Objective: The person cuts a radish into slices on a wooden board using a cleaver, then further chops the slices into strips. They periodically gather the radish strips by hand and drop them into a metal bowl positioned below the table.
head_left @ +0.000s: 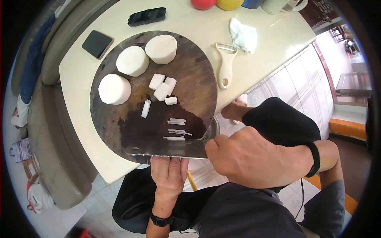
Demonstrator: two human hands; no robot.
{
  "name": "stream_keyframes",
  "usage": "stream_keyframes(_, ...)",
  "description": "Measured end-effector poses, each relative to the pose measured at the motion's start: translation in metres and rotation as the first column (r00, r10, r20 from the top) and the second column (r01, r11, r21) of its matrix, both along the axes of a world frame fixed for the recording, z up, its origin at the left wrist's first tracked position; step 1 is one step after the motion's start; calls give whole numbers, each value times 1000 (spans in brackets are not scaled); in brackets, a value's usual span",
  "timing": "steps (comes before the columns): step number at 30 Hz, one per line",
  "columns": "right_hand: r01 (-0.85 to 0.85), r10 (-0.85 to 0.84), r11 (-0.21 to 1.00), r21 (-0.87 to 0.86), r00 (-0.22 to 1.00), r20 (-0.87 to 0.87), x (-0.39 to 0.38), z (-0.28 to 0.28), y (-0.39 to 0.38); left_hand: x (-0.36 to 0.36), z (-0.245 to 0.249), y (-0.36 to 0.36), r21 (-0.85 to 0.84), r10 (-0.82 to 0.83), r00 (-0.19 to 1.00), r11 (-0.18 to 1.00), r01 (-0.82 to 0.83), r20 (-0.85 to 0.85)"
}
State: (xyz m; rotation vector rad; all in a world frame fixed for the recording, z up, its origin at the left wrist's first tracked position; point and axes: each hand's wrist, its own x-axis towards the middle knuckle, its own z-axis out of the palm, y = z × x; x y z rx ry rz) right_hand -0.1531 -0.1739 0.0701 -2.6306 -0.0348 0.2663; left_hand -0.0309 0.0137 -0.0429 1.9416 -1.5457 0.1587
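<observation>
Foremost, the two hands work apart at the near edge of a round wooden board (194, 75). The right hand (250, 158), banded in black at the wrist, is closed around the handle end of a broad-bladed knife (170, 148), whose blade runs sideways over the board's near margin. The left hand (168, 174), a dark watch (160, 220) on its wrist, has its fingers side by side at the blade's near edge; whether they pinch anything cannot be told. Just beyond the blade, thin white strips (177, 131) lie in small groups on a dark wet patch. Farther across the board are five small white blocks (161, 91), four clustered and one set apart to the left. Beyond these, three thick peeled white rounds (133, 61) form a curved row. On the pale table (85, 89), outside the board, are a phone (97, 44) at left, a white peeler (226, 67) and crumpled tissue (243, 35) at right, and a black object (147, 16) beyond. Red (203, 3) and yellow items (229, 4) occupy the far edge.
</observation>
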Motion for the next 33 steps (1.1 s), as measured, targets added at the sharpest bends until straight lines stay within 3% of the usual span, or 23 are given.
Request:
stream_keyframes(5, 102, -107, 993, 59, 990, 88, -9, -13, 1, 0, 0, -1, -15, 8, 1000, 1000, -8, -4)
stream_keyframes(11, 90, -91, 989, 117, 996, -2, -12, -2, -6, 1, 2, -1, 2, 1, 1000, 1000, -1, -8)
stream_keyframes(22, 42, -43, 993, 112, 999, 4, 5, -3, -7, -2, 3, -3, -2, 6, 1000, 1000, -6, 4)
stream_keyframes(27, 71, -75, 995, 69, 996, 49, -2, -9, -4, -2, 4, -2, -23, 42, 993, 999, -40, 106)
stream_keyframes(33, 70, -74, 993, 93, 996, 41, -13, -4, -4, -1, 3, -1, -57, 33, 997, 998, -30, 65)
